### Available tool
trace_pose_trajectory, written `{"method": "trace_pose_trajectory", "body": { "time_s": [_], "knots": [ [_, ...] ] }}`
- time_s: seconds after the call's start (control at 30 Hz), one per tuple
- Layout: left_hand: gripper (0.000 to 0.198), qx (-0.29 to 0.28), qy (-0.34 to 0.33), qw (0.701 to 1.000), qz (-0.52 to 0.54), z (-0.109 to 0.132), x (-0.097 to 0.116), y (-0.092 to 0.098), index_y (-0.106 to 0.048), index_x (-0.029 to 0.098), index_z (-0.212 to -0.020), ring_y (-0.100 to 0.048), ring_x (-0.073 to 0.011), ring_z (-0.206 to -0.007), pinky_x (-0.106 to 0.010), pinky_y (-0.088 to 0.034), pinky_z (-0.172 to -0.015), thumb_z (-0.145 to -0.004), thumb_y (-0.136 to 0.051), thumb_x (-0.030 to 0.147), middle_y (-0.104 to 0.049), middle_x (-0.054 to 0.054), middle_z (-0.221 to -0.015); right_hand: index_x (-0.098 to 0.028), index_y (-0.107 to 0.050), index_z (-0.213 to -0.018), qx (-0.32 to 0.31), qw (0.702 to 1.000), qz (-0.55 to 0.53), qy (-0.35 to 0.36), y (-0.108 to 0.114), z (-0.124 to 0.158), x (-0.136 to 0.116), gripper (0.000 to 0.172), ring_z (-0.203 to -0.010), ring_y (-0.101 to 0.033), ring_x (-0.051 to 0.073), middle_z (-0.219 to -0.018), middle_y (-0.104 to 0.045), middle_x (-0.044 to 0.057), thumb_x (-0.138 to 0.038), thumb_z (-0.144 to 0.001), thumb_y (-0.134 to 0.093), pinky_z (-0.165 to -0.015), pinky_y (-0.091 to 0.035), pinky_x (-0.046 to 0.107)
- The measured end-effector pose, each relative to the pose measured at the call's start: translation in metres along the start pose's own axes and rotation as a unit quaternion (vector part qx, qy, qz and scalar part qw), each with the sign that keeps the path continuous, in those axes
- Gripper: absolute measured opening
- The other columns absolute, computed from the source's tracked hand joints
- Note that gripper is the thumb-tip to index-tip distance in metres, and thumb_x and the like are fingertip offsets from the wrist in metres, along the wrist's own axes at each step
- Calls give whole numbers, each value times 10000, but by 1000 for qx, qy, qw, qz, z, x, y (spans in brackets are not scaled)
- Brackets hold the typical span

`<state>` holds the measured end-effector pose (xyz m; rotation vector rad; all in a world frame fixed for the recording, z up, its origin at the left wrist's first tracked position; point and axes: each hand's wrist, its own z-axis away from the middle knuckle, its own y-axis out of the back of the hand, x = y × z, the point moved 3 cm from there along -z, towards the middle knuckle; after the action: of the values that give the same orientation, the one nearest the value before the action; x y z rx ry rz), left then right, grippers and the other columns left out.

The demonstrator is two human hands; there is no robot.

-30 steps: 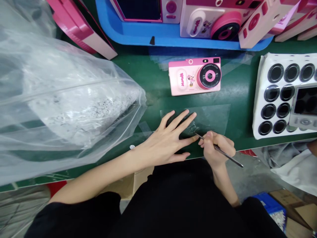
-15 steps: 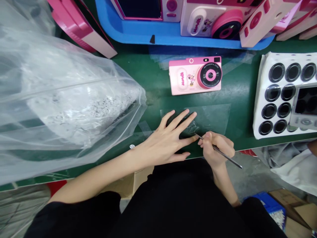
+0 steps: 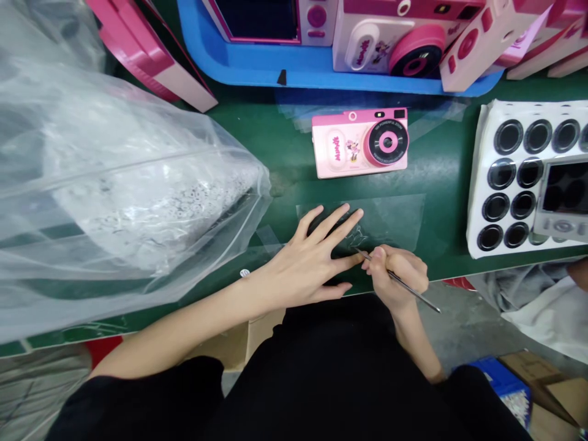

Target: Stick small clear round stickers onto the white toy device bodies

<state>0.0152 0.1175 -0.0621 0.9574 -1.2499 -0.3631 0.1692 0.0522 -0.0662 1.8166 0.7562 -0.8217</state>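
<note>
My left hand [image 3: 312,257] lies flat with spread fingers on a clear plastic film sheet [image 3: 395,220], holding nothing. My right hand [image 3: 397,275] pinches a thin pointed metal tool [image 3: 411,294], its tip at the film beside my left fingertips. A crinkled, transparent cartoon-shaped patch of film [image 3: 361,236] shows there. Just beyond the sheet, a pink toy camera [image 3: 361,142] with a black and pink lens dial lies on the green work mat [image 3: 441,208].
A blue tray [image 3: 285,76] of pink cameras stands at the far side. On the right is a white tray [image 3: 478,184] of black lens rings with a silver part on it. A large clear plastic bag [image 3: 138,184] fills the left. Below the bench edge are cardboard and a blue crate [image 3: 498,383].
My right hand and the metal tool have shifted slightly left, bringing the tip further onto the film. My left hand stays in place on the sheet.
</note>
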Motion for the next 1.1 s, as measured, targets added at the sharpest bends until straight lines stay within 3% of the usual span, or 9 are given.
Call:
{"method": "trace_pose_trajectory", "body": {
  "time_s": [0.33, 0.77, 1.1],
  "knots": [
    [417, -28, 4, 1000, -2, -2, 3, 6, -607, 242, -1302, -199, -426, -1491, -647, -169, -1154, -917, -609, 403, -218, -187, -1624, -200, -301, -540, 44, 999, -17, 13, 2, -2, -3, 438, -412, -548, 77, -444, -495, -66, -1, -860, -525, -436, -427, 194],
    [441, -37, -1, 999, -20, -3, 7, 9, -599, 255, -1329, -175, -435, -1494, -671, -175, -1149, -916, -617, 407, -165, -166, -1643, -192, -455, -514, 78, 994, 39, -68, 6, 2, 0, 413, -377, -474, 68, -433, -481, -59, -146, -919, -522, -438, -428, 200],
    [441, -28, -18, 998, -45, -4, 11, 10, -611, 260, -1325, -200, -465, -1478, -706, -211, -1116, -917, -604, 428, -138, -166, -1647, -185, -464, -525, 79, 996, 29, -31, 7, 0, -4, 413, -387, -445, 58, -450, -467, -61, -141, -933, -516, -435, -376, 191]
  ]
}}
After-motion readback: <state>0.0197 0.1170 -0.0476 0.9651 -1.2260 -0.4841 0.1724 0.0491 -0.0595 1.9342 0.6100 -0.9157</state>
